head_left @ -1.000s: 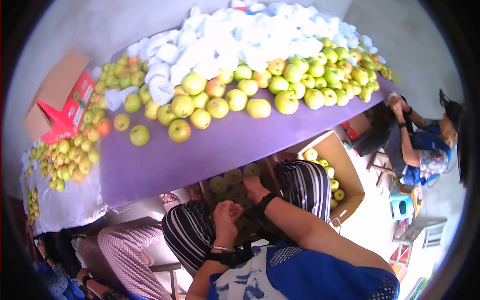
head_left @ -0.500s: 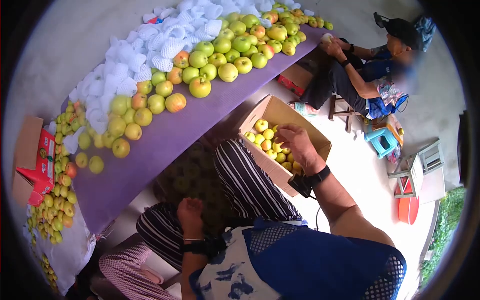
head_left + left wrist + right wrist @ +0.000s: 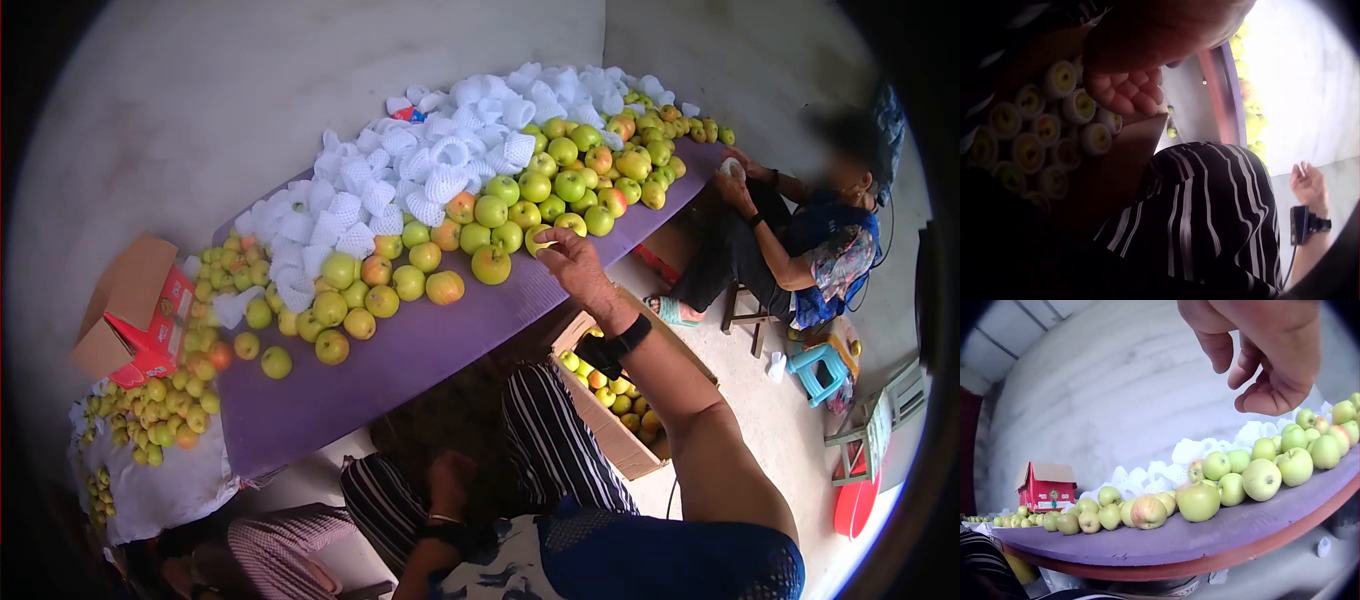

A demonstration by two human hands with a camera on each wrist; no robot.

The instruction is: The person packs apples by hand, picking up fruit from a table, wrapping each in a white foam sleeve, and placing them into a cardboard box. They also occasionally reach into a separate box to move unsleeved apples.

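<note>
My right hand (image 3: 580, 272) is raised at the near edge of the purple table, with loosely bent fingers and nothing in them. In the right wrist view, that hand (image 3: 1266, 356) hovers above a row of green-yellow apples (image 3: 1262, 479). Low between my knees, my left hand (image 3: 452, 482) hangs in shadow. The left wrist view shows its loosely curled, empty fingers (image 3: 1125, 90) over a dark cardboard box (image 3: 1132, 140). Apples in white foam nets (image 3: 1029, 153) stand packed in rows inside that box.
White foam nets (image 3: 445, 165) are heaped behind the apples. A red carton (image 3: 150, 320) stands at the table's left. By my right knee is an open cardboard box (image 3: 590, 425) of loose apples. Another person (image 3: 790, 240) sits at the right, near a blue stool (image 3: 818, 372).
My right hand has gone from low between the knees, past the box of loose apples, up to the table edge. The left hand stays low; the head view has swung about.
</note>
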